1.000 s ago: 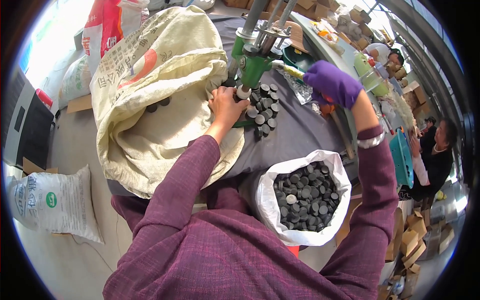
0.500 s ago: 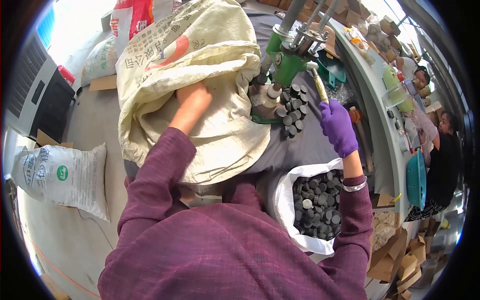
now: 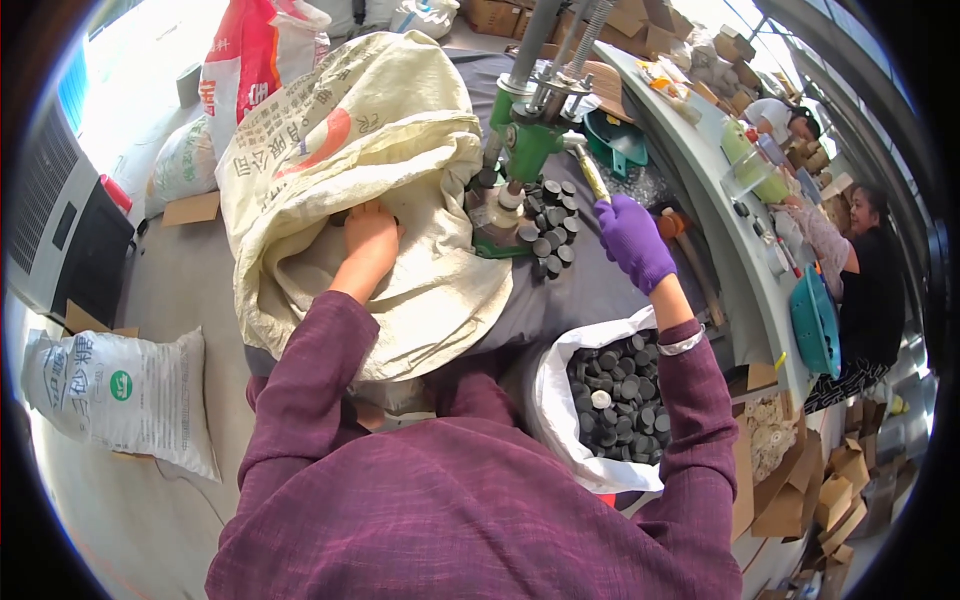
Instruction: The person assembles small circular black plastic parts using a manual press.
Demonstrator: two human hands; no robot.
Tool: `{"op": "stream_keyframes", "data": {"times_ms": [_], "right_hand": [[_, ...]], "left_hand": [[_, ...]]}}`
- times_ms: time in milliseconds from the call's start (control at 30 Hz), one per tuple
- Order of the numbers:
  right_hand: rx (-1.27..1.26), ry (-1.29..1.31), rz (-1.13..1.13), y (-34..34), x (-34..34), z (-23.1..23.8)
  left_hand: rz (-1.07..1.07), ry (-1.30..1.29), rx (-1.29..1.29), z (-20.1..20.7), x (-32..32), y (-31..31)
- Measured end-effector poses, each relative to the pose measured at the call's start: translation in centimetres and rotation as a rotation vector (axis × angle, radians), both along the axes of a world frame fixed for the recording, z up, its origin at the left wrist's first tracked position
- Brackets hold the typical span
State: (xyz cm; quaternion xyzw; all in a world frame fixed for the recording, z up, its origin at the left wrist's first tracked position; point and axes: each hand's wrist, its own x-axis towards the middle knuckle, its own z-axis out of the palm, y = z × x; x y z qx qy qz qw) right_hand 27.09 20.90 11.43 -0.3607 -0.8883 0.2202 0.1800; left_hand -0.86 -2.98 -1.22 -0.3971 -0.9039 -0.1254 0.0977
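Observation:
My bare left hand [image 3: 370, 243] is at the mouth of a cream woven sack [image 3: 440, 275]. Its fingers are curled down, and dark bits show beside them; what they hold is mostly hidden. In a purple glove, my right hand [image 3: 634, 240] is wrapped round the lever handle [image 3: 592, 174] of a green hand press [image 3: 527, 150]. Between my hands, the press stands on a dark grey cloth. Several round black caps [image 3: 553, 243] lie beside its base. Below my right forearm, a white bag [image 3: 550, 405] holds many more black caps, with one pale cap among them.
At the left stand a grey air cooler [image 3: 60, 190] and a stuffed white sack [image 3: 125, 390]. A long table [image 3: 722, 190] runs along the right, with a teal basket [image 3: 815, 315] at its edge. Two people are beyond it. Cardboard boxes [image 3: 835, 490] lie at lower right.
My left hand has come back out of the sack's folds, so more of its fingers show. My right hand stays on the lever. The whole view has shifted, with the table things now further left.

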Motion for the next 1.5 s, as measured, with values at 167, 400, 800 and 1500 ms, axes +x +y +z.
{"op": "stream_keyframes", "data": {"times_ms": [167,400,800,1500], "right_hand": [[0.001,-0.006,0.007,-0.2,-0.4,0.2],[-0.094,-0.015,-0.010,-1.5,-0.6,1.3],[-0.061,-0.518,0.105,-0.8,-2.5,12.3],[-0.087,-0.526,0.102,-1.2,-2.8,13.2]], "left_hand": [[-0.176,-0.279,0.346,2.5,3.6,2.8],[-0.224,-0.453,0.541,1.8,8.0,8.9],[-0.215,-0.334,0.546,2.6,8.7,9.9],[-0.193,-0.274,0.622,0.9,7.7,13.3]]}}
